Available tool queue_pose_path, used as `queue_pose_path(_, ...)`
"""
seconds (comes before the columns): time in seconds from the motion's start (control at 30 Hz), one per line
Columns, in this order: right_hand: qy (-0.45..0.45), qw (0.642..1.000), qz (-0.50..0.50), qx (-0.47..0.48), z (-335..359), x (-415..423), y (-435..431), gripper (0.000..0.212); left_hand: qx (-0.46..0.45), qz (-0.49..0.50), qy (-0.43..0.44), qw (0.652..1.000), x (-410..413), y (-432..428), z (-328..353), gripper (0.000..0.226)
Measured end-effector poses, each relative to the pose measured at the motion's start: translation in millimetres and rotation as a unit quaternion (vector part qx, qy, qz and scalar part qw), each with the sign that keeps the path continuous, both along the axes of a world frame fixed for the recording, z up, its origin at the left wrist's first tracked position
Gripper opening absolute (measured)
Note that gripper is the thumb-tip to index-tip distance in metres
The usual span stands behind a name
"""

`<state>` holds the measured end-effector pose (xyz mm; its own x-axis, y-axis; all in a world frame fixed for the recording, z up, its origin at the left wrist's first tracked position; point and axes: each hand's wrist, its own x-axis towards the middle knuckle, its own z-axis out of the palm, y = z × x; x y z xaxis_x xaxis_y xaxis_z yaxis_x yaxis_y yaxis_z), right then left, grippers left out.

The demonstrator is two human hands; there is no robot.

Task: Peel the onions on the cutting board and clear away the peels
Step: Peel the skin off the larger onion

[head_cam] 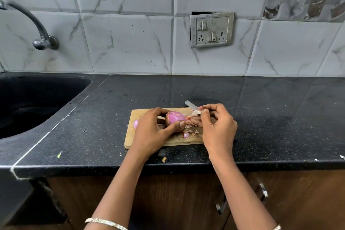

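1. The cutting board (130, 137) lies near the front edge of the desk (270, 117), about midway along it. The sink (28, 102) is sunk into the desk's left end.
2. The left hand (155, 130) holds the onion (176, 117) over the middle of the board. Its fingers (179, 124) are curled round the bulb, with the thumb across the near side.
3. The right hand (217, 127) grasps the knife (190, 104), whose blade points towards the desk's far edge. It also seems to pinch a strip of peel (197, 112) against the blade.
4. Most of the bulb already shows glossy pink; a brown patch remains on its left end, under the left fingers.
5. To do this well, I would draw the strip along the bulb's curve, not straight outward, so that it comes off whole.
6. Turning the onion in the left hand would bring the brown patch round to the knife.
7. The blade's edge should face away from the left thumb, which sits close to it.
8. Loose peels (190, 131) lie on the board's right half, and a second onion (136, 123) peeks out behind the left hand. Clearing looks best left until both are bare.
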<state>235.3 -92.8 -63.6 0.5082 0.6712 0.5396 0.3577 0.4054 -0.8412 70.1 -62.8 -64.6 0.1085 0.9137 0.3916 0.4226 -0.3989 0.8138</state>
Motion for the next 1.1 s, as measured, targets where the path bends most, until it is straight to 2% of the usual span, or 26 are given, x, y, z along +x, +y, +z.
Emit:
queue_pose_path(0.17,-0.011,0.999,-0.030,-0.001,1.8,0.2,-2.5,0.007,-0.045,-0.077,-0.107,0.990,-3.1,-1.7,-3.8,0.044)
queue_pose_path(0.4,-0.041,0.997,-0.066,-0.011,-0.6,2.1,-0.2,0.007,-0.048,-0.131,-0.139,0.980,-6.6,1.1,-5.5,0.054)
queue_pose_path(0.73,-0.001,0.999,-0.024,-0.028,1.1,1.9,-3.4,0.011,-0.031,-0.115,-0.129,0.984,-2.6,-1.9,-1.4,0.048)
queue_pose_path(0.83,-0.034,0.999,-0.001,-0.038,1.0,1.8,-0.7,0.013,-0.003,-0.089,-0.110,0.990,-1.6,-1.8,-0.7,0.036)
queue_pose_path(0.97,-0.069,0.992,0.099,-0.021,4.6,-0.6,-2.2,0.027,0.013,-0.084,-0.104,0.991,-1.5,-2.3,-1.2,0.037)
queue_pose_path(1.1,-0.145,0.981,0.125,-0.028,3.1,-1.3,0.7,0.027,0.029,-0.073,-0.085,0.993,-2.8,1.0,-3.3,0.040)
